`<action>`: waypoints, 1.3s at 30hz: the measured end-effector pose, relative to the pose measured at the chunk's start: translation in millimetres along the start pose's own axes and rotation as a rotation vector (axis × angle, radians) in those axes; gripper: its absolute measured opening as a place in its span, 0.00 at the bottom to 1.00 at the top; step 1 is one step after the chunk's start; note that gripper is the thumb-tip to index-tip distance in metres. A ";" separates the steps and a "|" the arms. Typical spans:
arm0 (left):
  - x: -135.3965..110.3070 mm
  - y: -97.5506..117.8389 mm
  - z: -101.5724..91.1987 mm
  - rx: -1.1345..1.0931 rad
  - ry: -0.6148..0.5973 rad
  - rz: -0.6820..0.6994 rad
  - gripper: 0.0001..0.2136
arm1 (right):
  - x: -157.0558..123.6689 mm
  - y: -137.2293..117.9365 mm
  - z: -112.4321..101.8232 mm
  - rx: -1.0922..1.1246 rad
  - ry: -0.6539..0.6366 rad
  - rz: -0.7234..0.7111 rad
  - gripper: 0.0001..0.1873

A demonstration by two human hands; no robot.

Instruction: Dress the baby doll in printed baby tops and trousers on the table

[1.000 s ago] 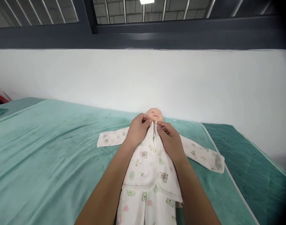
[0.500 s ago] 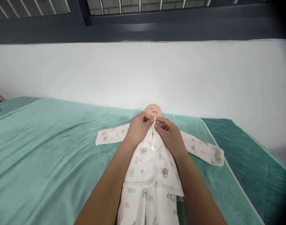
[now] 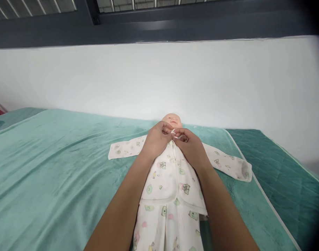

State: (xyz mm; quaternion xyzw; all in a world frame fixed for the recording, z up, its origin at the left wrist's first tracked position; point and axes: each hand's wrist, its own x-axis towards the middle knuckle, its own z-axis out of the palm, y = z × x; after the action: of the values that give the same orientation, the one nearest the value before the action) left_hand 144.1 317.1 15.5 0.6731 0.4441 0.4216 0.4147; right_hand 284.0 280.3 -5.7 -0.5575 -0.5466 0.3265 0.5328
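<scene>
A baby doll (image 3: 172, 119) lies on its back on a green blanket, its head toward the wall. It wears a white printed baby jacket (image 3: 163, 181) with the sleeves spread out to both sides. Below the jacket are matching printed pants (image 3: 151, 226). My left hand (image 3: 158, 137) pinches the jacket's front edge just under the doll's chin. Opposite it, my right hand (image 3: 188, 143) pinches the other side of the same opening, with the fingertips of both hands nearly touching. Whatever fastener lies between my fingers is hidden.
The light green blanket (image 3: 57, 167) covers the bed, with a darker green quilted cover (image 3: 274, 157) at the right. Behind the bed rises a white wall (image 3: 138, 80). Above it runs a dark window frame (image 3: 149, 31) with metal bars.
My hands stay at the collar, and their fingertips have shifted slightly together. The round white button seen lower on the jacket front no longer shows. The whole view has moved a little.
</scene>
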 end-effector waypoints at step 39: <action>3.1 -0.5 -1.2 0.031 -0.019 -0.040 0.13 | 0.2 -1.2 0.4 -0.017 0.034 0.059 0.12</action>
State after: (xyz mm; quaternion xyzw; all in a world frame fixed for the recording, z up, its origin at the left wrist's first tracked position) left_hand 143.7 320.4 16.0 0.6746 0.4599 0.3997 0.4167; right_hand 283.3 280.4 -4.6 -0.5834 -0.5236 0.3280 0.5271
